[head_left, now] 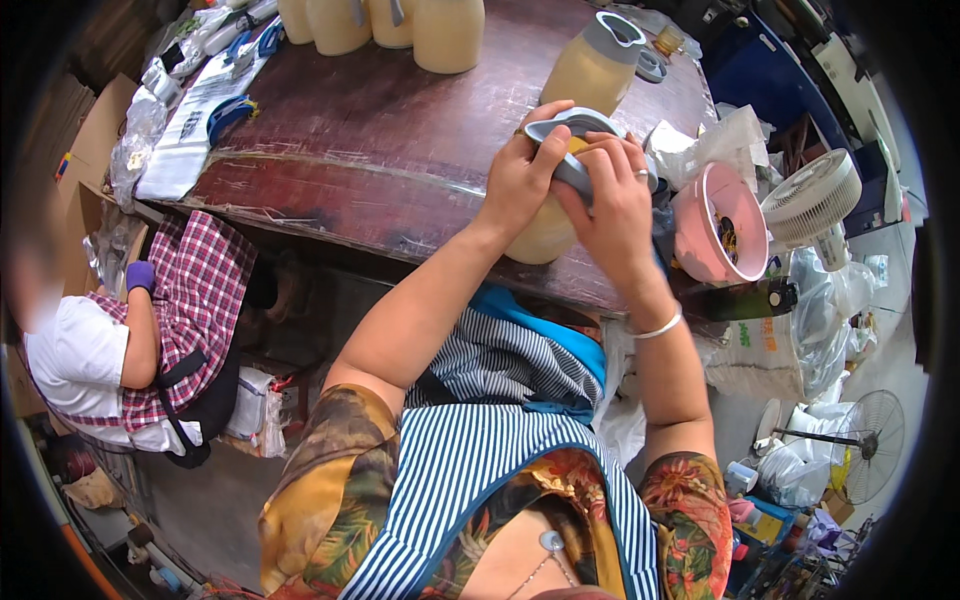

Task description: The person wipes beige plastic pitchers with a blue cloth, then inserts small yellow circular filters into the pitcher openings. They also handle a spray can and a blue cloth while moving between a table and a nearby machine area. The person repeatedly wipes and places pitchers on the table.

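Striped apron (480, 470) lies nearest, below the grip: left hand (525, 175) and right hand (615, 200) are closed around the grey spouted collar (572, 176) of a cloudy yellowish jug (540, 236), at the near edge of the bench (380, 140). These hands hide part of the collar. Lower right of the grip, a pale sack (740, 366) carries green and orange print.

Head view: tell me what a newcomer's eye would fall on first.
First, the left hand and right hand grip the grey top of a yellowish jug at the near edge of the dark red table. Next, a pink basin stands out just right of them. Then comes the co-worker at the far left, with a purple glove.
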Tool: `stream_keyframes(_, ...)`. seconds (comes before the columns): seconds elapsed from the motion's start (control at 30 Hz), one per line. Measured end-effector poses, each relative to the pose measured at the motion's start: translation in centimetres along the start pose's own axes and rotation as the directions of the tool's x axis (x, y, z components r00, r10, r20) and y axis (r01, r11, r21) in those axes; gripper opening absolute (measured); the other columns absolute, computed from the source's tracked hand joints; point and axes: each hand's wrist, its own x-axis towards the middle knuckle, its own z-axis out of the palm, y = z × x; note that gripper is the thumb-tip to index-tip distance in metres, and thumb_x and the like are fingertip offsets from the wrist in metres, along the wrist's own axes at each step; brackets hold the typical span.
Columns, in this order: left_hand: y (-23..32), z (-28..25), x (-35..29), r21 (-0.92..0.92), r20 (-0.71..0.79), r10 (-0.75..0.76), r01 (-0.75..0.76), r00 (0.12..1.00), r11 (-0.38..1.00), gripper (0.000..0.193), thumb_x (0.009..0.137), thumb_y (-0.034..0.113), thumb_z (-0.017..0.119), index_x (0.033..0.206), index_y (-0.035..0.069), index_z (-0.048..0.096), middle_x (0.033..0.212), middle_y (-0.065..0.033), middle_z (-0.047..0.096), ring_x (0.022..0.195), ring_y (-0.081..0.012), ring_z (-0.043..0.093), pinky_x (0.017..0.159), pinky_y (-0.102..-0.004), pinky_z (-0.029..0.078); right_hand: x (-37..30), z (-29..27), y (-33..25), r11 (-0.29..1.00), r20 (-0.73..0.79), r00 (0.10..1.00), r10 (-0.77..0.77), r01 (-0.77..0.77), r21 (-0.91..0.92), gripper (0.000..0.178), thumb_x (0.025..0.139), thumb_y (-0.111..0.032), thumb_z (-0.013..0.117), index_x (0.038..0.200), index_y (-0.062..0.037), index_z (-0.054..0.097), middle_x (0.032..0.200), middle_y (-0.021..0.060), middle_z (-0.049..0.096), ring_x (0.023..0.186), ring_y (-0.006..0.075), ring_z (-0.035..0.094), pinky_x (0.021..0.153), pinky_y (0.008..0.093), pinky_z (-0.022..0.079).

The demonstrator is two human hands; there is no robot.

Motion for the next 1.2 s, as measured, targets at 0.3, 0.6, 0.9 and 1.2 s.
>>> stream_keyframes(0.3, -1.0, 0.4, -0.2, 0.124, -0.051, 0.088, -0.081, 0.995, 0.989, 0.045, 0.100, 0.040, 0.055, 0.133, 0.010, 0.061, 0.118, -0.0169, 0.067, 0.112, -0.0325, 0.061, 0.099, -0.0401, 0.047, -0.4, 0.0, 0.6, 1.000, 0.042, 0.999, -0.015, 0.015, 0.018, 0.035, 0.079, -0.013, 0.078, 0.107, -0.0034, 0.059, 0.110, 0.0140, 0.062, 0.113, 0.0353, 0.058, 0.112, 0.0531, 0.038)
stream_keyframes(0.6, -0.9, 0.0, -0.2, 0.132, -0.034, 0.063, -0.059, 0.997, 0.990, 0.045, 0.101, 0.043, 0.053, 0.134, 0.012, 0.061, 0.130, -0.0172, 0.063, 0.130, -0.0362, 0.049, 0.109, -0.0418, 0.039, 0.5, -1.7, 1.2, 0.991, 0.171, 0.982, -0.075, 0.055, 0.120, 0.033, 0.081, -0.012, 0.076, 0.108, -0.0026, 0.059, 0.112, 0.0147, 0.062, 0.114, 0.0368, 0.057, 0.114, 0.0539, 0.035)
stream_keyframes(0.9, -0.6, -0.2, -0.1, 0.171, -0.041, 0.076, -0.068, 0.996, 0.983, 0.049, 0.102, 0.048, 0.050, 0.134, 0.014, 0.061, 0.130, -0.0168, 0.063, 0.131, -0.0385, 0.049, 0.111, -0.0450, 0.037, 1.3, -3.0, 1.5, 0.978, 0.263, 0.957, -0.121, 0.070, 0.195, 0.034, 0.080, -0.003, 0.073, 0.112, -0.0033, 0.059, 0.117, 0.0133, 0.061, 0.120, 0.0371, 0.055, 0.118, 0.0532, 0.031)
stream_keyframes(1.2, -0.4, 0.2, -0.1, 0.147, -0.059, 0.062, -0.052, 0.996, 0.988, 0.050, 0.101, 0.050, 0.052, 0.134, 0.014, 0.062, 0.129, -0.0162, 0.063, 0.127, -0.0351, 0.052, 0.108, -0.0426, 0.040, 0.4, 0.1, -0.6, 0.999, 0.007, 1.000, 0.029, -0.029, 0.018, 0.031, 0.079, -0.009, 0.074, 0.105, -0.0030, 0.058, 0.108, 0.0163, 0.060, 0.107, 0.0422, 0.057, 0.111, 0.0542, 0.036)
